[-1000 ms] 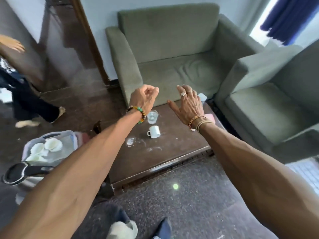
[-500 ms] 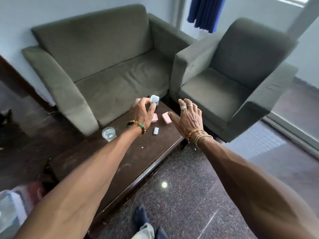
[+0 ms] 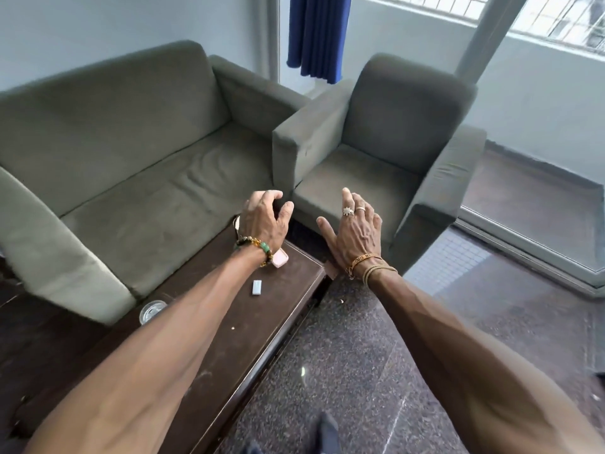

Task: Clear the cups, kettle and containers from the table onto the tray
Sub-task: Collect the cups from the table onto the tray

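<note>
My left hand (image 3: 265, 217) hovers, fingers curved, over the far end of the dark wooden table (image 3: 229, 342). It hides whatever lies under its palm; only a pale sliver shows beside the wrist. A pink container (image 3: 281, 259) peeks out from under my left wrist. Nearer on the table lie a small white block (image 3: 257, 287) and, by my forearm, a clear glass (image 3: 152, 311). My right hand (image 3: 357, 231) is spread flat in the air past the table's right corner and holds nothing. No tray is in view.
A grey-green sofa (image 3: 131, 178) runs along the table's far side. A matching armchair (image 3: 376, 165) stands right behind my hands. Speckled stone floor (image 3: 360, 371) lies to the right of the table. My foot shows at the bottom edge.
The view swung right: the tray, kettle and white cup left the frame. My left hand moved to the table's far end and now covers the pale blue container seen before.
</note>
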`<move>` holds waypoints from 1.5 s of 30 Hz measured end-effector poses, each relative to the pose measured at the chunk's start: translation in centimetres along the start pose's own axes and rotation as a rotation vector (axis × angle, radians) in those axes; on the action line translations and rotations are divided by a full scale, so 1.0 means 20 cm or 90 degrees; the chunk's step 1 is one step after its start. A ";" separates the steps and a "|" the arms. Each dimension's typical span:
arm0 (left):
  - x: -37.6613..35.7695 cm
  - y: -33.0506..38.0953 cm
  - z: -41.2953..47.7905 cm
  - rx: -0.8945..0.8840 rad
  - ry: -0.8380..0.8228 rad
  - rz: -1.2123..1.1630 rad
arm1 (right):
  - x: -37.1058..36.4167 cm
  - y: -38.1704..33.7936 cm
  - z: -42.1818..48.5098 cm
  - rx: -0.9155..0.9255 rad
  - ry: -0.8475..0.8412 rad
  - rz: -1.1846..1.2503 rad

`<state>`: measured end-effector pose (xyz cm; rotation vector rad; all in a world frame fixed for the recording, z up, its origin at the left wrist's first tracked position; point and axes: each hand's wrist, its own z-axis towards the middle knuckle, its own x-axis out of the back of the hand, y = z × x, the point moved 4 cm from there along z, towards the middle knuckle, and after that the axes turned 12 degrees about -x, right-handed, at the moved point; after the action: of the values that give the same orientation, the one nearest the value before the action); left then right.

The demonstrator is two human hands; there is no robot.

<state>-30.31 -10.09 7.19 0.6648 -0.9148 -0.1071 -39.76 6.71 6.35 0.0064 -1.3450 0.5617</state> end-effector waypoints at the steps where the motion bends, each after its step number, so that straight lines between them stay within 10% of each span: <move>1: -0.03 -0.01 0.01 0.003 -0.008 0.001 | -0.03 0.02 0.02 -0.004 -0.010 -0.002; 16: -0.02 -0.33 0.02 0.180 0.054 0.089 | -0.40 -0.30 0.43 0.171 -0.157 0.056; 30: 0.70 -0.86 -0.69 0.442 0.212 0.201 | -0.74 -1.18 -0.30 0.465 -0.352 0.090; 45: 1.04 -1.24 -1.10 0.583 0.199 0.158 | -0.88 -1.67 -0.74 0.489 -0.431 0.079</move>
<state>3.96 -26.49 -1.97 1.3568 -0.7068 0.6608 -15.30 -24.20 -3.03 0.8053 -1.6988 1.2272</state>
